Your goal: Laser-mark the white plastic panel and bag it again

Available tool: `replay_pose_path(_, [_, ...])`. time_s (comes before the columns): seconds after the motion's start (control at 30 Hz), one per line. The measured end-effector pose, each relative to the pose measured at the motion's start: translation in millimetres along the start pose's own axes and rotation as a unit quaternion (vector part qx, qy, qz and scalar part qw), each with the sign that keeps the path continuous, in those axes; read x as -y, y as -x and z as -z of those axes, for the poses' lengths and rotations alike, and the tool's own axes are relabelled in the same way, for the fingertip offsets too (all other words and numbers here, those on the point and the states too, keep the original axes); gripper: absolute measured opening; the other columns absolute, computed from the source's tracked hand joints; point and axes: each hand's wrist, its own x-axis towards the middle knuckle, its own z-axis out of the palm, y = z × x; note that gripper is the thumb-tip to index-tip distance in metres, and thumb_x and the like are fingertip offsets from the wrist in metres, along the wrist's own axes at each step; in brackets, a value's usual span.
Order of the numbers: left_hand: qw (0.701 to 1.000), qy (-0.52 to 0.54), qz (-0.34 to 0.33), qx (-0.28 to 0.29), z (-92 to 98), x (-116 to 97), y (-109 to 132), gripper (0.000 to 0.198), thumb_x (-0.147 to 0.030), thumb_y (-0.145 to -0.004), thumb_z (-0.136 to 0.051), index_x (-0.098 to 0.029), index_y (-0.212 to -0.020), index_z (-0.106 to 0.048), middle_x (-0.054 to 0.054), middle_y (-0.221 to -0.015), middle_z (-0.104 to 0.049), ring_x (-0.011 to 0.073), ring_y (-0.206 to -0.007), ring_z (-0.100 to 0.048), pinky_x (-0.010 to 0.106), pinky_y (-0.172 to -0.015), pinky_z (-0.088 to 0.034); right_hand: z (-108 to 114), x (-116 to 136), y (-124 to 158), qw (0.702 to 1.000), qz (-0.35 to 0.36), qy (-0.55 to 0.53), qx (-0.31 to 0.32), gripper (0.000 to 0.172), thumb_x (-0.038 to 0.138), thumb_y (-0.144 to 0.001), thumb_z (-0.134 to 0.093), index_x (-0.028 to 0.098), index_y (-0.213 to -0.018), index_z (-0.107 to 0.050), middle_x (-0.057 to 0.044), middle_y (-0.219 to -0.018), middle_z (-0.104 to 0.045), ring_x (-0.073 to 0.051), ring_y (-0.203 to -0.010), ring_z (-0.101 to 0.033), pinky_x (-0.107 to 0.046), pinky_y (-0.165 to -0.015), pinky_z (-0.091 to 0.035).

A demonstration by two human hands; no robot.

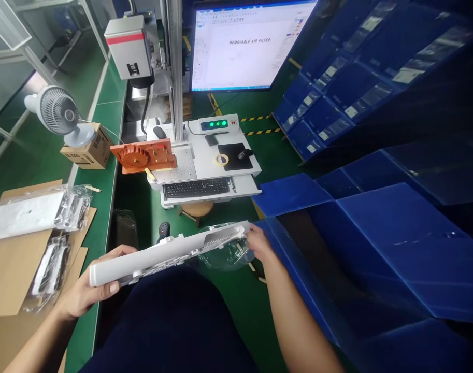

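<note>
A long white plastic panel [162, 254] with clips and ribs along its edges spans the space in front of my body, tilted up toward the right. My left hand [92, 285] grips its left end, thumb below and fingers over the top. At the other end, my right hand [257, 241] is closed around the panel's right tip; its fingertips are partly hidden. Below and behind the panel's right half shows a clear plastic bag [224, 256]. Beyond the panel stands a white workstation [205, 135] carrying an orange fixture [143, 156] under a grey and red machine head [129, 49].
On the left, a green bench [104, 207] bears cardboard, bagged white panels [26, 215] and a fan [59, 111] on a box [89, 150]. An open blue box [376, 233] is close on the right. A monitor [252, 46] and keyboard [197, 187] are ahead.
</note>
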Motion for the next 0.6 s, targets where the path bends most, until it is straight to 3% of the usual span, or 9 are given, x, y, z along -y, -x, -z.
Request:
replay_pose_path(0.13, [1.000,-0.005,0.008,0.016,-15.6,9.5,-9.8,0.058,-0.057,-0.093,-0.079,-0.017,-0.134,-0.072,0.017,-0.132,-0.068,0.0289,-0.105,-0.066,0.034,-0.086,-0.054,-5.1,22.4,9.8,0.998,0.054,-0.015,-0.017,0.068,0.078,-0.080,-0.060,0.016,-0.100,-0.076,0.001,-0.062,-0.055,-0.014,-0.054,-0.037,-0.030,-0.052,-0.027])
replay_pose_path(0.23, [0.999,0.017,0.017,0.024,-23.7,13.6,-27.2,0.062,-0.057,-0.093,-0.080,-0.016,-0.138,-0.068,0.014,-0.123,-0.070,0.0270,-0.103,-0.065,0.033,-0.086,-0.052,-15.9,44.6,20.3,0.994,0.103,-0.008,-0.048,0.064,0.079,-0.080,-0.061,0.018,-0.091,-0.077,-0.003,-0.067,-0.061,-0.018,-0.063,-0.047,-0.030,-0.058,-0.033])
replay_pose_path(0.47, [0.998,0.035,-0.011,0.048,-55.9,34.6,-97.4,0.060,-0.054,-0.093,-0.083,-0.016,-0.136,-0.067,0.010,-0.115,-0.070,0.0224,-0.098,-0.063,0.031,-0.084,-0.049,-40.5,103.9,52.4,0.977,0.184,0.024,-0.106,0.049,0.067,-0.092,-0.055,0.024,-0.092,-0.076,-0.006,-0.078,-0.070,-0.023,-0.073,-0.056,-0.034,-0.069,-0.036])
replay_pose_path(0.6, [0.997,0.071,-0.019,0.013,-79.5,52.3,-135.4,0.063,-0.056,-0.089,-0.087,-0.014,-0.132,-0.073,0.012,-0.115,-0.074,0.0231,-0.099,-0.066,0.033,-0.089,-0.051,-49.3,135.1,74.8,0.971,0.213,0.023,-0.104,0.048,0.067,-0.096,-0.051,0.024,-0.093,-0.073,-0.004,-0.074,-0.069,-0.022,-0.071,-0.058,-0.033,-0.068,-0.037])
